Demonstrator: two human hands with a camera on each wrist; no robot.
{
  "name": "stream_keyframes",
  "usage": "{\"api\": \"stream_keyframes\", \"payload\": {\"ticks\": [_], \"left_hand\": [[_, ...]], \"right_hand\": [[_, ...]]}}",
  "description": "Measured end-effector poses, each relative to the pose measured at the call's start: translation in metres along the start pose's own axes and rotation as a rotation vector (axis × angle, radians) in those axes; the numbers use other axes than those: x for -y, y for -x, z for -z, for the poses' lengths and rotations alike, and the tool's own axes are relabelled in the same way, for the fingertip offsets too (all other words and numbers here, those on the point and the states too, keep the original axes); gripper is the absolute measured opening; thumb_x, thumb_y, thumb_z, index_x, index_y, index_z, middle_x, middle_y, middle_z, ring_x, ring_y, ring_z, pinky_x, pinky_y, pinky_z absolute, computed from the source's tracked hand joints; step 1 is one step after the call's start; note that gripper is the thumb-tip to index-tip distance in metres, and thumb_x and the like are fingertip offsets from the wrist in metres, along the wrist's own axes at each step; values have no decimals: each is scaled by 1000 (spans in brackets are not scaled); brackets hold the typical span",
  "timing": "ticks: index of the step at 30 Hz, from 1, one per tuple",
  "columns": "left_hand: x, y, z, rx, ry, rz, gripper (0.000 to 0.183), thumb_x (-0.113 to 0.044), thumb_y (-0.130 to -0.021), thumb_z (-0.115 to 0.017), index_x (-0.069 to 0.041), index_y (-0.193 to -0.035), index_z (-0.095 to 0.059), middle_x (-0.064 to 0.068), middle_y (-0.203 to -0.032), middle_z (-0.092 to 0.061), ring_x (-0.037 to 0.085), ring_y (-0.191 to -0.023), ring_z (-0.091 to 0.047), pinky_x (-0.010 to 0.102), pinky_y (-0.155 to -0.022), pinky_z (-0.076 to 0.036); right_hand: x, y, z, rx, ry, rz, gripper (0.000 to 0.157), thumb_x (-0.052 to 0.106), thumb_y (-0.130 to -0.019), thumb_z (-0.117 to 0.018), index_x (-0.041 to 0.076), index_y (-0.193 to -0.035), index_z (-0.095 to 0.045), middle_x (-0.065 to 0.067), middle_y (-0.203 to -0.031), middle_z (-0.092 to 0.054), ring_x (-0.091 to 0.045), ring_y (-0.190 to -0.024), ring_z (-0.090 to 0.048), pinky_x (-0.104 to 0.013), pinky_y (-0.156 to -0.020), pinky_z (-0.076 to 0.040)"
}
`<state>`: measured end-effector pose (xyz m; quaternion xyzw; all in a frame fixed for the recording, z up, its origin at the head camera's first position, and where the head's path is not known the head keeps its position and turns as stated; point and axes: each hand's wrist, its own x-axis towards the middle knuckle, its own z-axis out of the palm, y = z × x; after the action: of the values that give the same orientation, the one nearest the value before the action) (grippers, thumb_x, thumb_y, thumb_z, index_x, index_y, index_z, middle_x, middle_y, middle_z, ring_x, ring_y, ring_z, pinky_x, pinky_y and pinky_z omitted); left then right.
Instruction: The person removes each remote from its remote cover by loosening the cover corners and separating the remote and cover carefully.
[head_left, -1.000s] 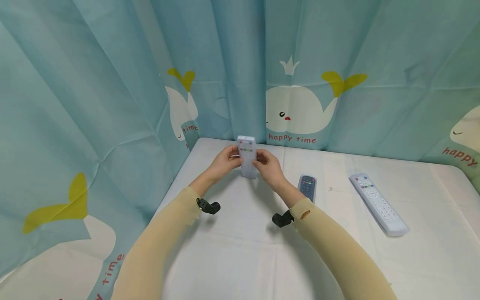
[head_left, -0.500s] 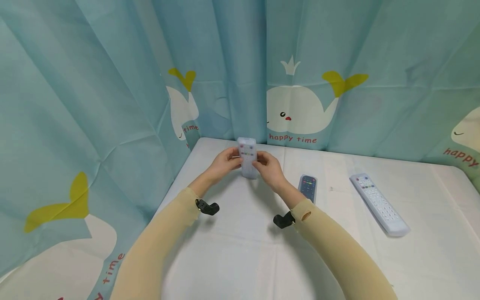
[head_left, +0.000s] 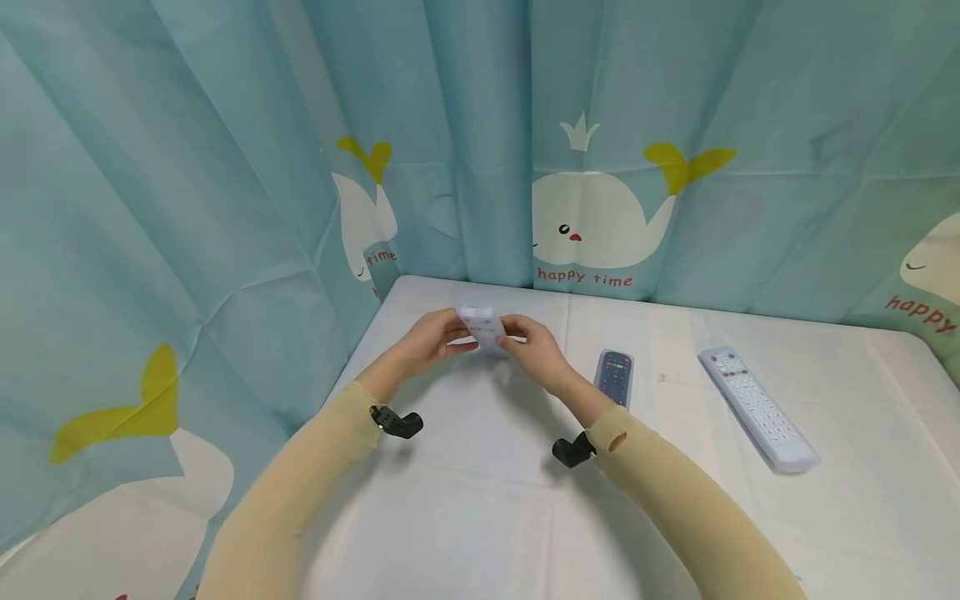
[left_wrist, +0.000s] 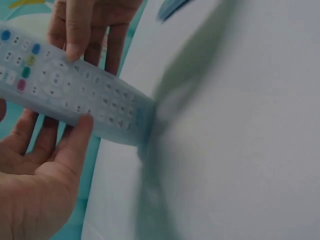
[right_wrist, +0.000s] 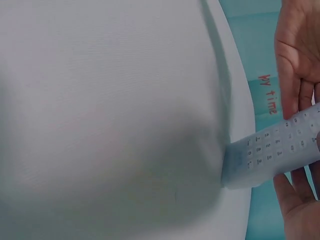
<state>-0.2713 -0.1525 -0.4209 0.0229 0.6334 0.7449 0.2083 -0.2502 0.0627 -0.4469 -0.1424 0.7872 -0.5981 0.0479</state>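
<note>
A white remote control (head_left: 486,327) in a translucent cover stands tilted between my two hands near the table's far left corner, its lower end close over the table. My left hand (head_left: 427,340) holds its left side; in the left wrist view the thumb lies at the edge of the remote control (left_wrist: 80,92), with fingers behind. My right hand (head_left: 538,354) pinches the right side, thumb on the button face. In the right wrist view the numbered lower end of the remote control (right_wrist: 265,152) shows, and its upper part runs out of frame.
A dark remote control (head_left: 615,379) lies just right of my right forearm. Farther right, a long white remote control (head_left: 757,408) lies slantwise on the white table (head_left: 465,508). A blue curtain (head_left: 480,150) with whale prints hangs along the far and left edges.
The upper end of the held remote control has tipped down toward me and slightly left. My left hand has shifted left and a little lower along with it; the other remote controls stay put.
</note>
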Motion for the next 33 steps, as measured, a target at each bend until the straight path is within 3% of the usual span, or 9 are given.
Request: {"api": "stream_keyframes", "payload": {"ticks": [5, 13, 18, 23, 27, 33], "left_hand": [[-2, 6, 0, -43, 48, 125, 31, -12, -107, -51, 7, -131, -58, 15, -127, -61, 28, -119, -60, 43, -102, -51], [-1, 12, 3, -66, -59, 316, 46, -11, -102, -65, 8, -142, -52, 19, -130, -55, 22, -103, -66, 31, -89, -57], [1, 14, 6, -14, -169, 355, 52, -14, -103, -64, 7, -147, -47, 15, -122, -60, 16, -90, -67, 24, -73, -59], [5, 14, 7, 27, -233, 399, 48, -16, -103, -63, 7, -143, -51, 9, -102, -68, 13, -76, -65, 17, -55, -51], [10, 13, 6, 38, -242, 438, 48, -14, -102, -65, 6, -144, -51, 6, -95, -69, 10, -72, -63, 17, -56, -50], [14, 14, 4, 37, -250, 474, 53, -11, -101, -66, 3, -148, -48, 12, -109, -67, 13, -80, -66, 20, -62, -56]], "right_hand": [[1, 7, -2, 41, 18, 37, 30, 2, -100, -64, -2, -130, -63, -17, -132, -62, -30, -127, -56, -43, -107, -47], [1, 20, -3, 119, 25, 76, 23, -4, -97, -65, -2, -121, -68, -16, -127, -62, -30, -126, -54, -45, -109, -44], [-5, 24, -6, 150, 45, 103, 24, -6, -94, -67, 1, -117, -70, -12, -123, -62, -28, -127, -54, -42, -111, -43], [-5, 29, -8, 169, 128, 119, 24, -5, -93, -69, 7, -113, -72, -8, -124, -63, -25, -127, -55, -42, -111, -42], [-5, 32, -9, 180, 193, 119, 25, -5, -91, -71, 10, -111, -72, -6, -124, -63, -25, -128, -54, -42, -112, -42], [-8, 37, -10, 170, 232, 96, 26, -3, -91, -72, 10, -113, -73, -8, -128, -62, -28, -131, -52, -46, -111, -42]]}}
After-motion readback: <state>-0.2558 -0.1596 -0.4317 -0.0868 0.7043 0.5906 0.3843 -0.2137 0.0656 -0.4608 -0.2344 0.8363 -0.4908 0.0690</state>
